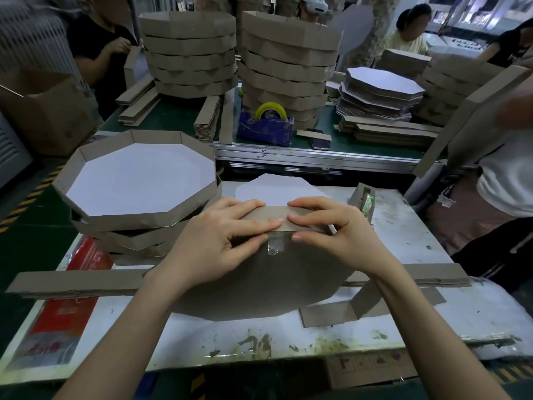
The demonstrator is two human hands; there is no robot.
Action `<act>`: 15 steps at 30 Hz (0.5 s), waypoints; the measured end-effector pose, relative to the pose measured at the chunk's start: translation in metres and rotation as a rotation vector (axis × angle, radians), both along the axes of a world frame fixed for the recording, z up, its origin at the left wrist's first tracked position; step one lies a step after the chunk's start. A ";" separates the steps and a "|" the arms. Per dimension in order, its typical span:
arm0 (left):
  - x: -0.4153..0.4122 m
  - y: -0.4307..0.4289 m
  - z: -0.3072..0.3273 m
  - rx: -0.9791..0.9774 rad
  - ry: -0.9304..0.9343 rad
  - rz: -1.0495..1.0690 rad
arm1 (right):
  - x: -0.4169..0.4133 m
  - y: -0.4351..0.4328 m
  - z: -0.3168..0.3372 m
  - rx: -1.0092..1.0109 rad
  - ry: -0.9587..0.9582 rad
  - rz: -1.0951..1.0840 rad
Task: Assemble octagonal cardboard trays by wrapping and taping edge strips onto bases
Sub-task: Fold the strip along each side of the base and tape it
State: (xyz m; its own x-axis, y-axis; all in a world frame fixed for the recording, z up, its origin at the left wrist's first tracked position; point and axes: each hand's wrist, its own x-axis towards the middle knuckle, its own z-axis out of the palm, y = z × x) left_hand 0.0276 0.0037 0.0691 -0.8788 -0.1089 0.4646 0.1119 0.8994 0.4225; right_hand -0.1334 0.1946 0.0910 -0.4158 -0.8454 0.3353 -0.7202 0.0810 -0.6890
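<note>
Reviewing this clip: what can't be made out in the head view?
All in the head view:
The edge strip: its run to either side is covered by the left hand and right hand.
The tape: its side edges lie under the thumb tips.
The white base behind: its near part is hidden by both hands.
The bystander's hand: motion-blurred, cut off by the right edge.
The phone: too small to read.

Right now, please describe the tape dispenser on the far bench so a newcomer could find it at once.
Look at the green bench beyond the white table. Before the right tall stack of trays stands the tape dispenser. It is purple with a yellow roll, unlike the brown dispenser near the right hand.
</note>
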 end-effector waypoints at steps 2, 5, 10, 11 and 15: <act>0.001 0.000 0.000 0.011 0.005 -0.012 | 0.000 0.000 -0.003 -0.019 0.006 0.003; 0.000 -0.001 0.001 0.014 0.001 -0.026 | 0.001 0.000 -0.004 -0.035 -0.011 0.004; 0.000 -0.001 -0.001 0.003 0.004 -0.027 | -0.004 0.002 0.003 0.082 -0.061 0.072; 0.001 -0.001 -0.001 0.011 0.008 -0.031 | -0.007 0.002 0.006 0.102 -0.096 0.072; 0.001 0.001 0.001 0.073 0.023 -0.027 | -0.014 -0.010 0.013 0.106 -0.168 -0.002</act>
